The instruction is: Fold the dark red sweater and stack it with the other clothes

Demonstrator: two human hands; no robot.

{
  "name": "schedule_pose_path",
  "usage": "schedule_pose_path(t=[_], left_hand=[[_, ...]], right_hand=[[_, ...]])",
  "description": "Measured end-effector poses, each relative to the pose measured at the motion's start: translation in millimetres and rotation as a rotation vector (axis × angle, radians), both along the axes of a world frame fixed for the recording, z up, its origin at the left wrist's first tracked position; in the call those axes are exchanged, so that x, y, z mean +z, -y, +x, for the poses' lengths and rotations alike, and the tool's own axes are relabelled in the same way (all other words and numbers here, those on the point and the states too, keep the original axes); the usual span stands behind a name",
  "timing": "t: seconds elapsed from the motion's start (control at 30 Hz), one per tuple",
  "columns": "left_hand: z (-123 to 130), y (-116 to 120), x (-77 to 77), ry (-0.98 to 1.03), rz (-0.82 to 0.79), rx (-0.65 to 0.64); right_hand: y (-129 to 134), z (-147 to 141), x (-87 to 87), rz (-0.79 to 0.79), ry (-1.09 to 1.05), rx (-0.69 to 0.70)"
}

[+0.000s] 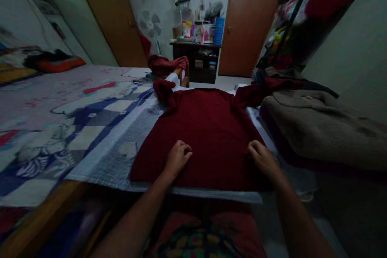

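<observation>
Dark red shirt (208,129) spread flat on white cloth (105,165), beneath both hands. Left-hand fingers (184,151) curled over its middle, right-hand fingers (254,149) pinched at its right side; can't tell whether either grips fabric.

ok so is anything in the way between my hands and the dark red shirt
Nothing visible is. The left hand and right hand are both at the lower half of the dark red shirt, with no object between. The folded brown garment lies to the right, beside the shirt, not over its body.
</observation>
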State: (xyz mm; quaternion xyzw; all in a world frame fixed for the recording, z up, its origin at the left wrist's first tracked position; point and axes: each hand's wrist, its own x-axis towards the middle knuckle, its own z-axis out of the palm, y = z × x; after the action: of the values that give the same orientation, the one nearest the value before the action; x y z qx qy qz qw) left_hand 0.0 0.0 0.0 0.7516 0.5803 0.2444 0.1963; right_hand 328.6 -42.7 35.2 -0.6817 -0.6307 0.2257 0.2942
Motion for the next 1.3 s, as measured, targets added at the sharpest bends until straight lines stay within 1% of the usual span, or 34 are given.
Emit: schedule_pose_path(t=[0.1,0.2,0.27,0.33,0.43,0.53,0.6,0.7,0.8,0.87,0.97,1.03,1.07,1.13,1.2,1.3], left_hand=[[2,2,0.6,-0.031,0.005,0.005],[1,3,-0.7,-0.038,0.022,0.01],[-2,3,-0.5,-0.006,0.034,0.007],[-9,2,3.2,0.057,0.037,0.007],[-27,0,15.8,0.132,0.033,0.065],[-53,1,30.6,0.116,-0.003,0.139],[-72,4,37.6,0.09,-0.049,0.122],[-98,9,43.1,0.046,-0.127,0.1],[-115,9,48.2,-0.034,-0.137,0.15],[-121,7,54.1,-0.115,-0.116,0.184],[-122,1,66.6,-0.332,-0.077,0.249],[-118,-2,75.1,-0.508,-0.054,0.311],[-116,-3,78.7,-0.584,-0.051,0.342],[-109,-6,84.2,-0.684,-0.066,0.382],[-103,-7,87.3,-0.721,-0.091,0.385],[-101,-6,88.7,-0.719,-0.136,0.329]], right_hand=[[11,7,-1.4,-0.018,0.02,-0.01],[19,10,2.1,-0.085,0.07,0.007],[22,10,6.7,-0.141,0.108,0.035],[25,10,11.3,-0.19,0.141,0.073],[29,10,16.7,-0.255,0.193,0.162],[33,8,23.0,-0.335,0.25,0.269],[34,5,29.7,-0.369,0.283,0.315],[29,-1,41.3,-0.378,0.372,0.328],[11,-8,49.7,-0.375,0.47,0.304],[-7,-14,52.1,-0.329,0.493,0.291],[-40,-27,49.4,-0.233,0.494,0.315],[-64,-39,41.8,-0.18,0.486,0.35],[-77,-45,36.1,-0.142,0.467,0.346],[-101,-59,21.9,-0.055,0.428,0.291],[-122,-72,6.8,0.017,0.414,0.275],[-150,-86,-10.4,0.051,0.424,0.277]])
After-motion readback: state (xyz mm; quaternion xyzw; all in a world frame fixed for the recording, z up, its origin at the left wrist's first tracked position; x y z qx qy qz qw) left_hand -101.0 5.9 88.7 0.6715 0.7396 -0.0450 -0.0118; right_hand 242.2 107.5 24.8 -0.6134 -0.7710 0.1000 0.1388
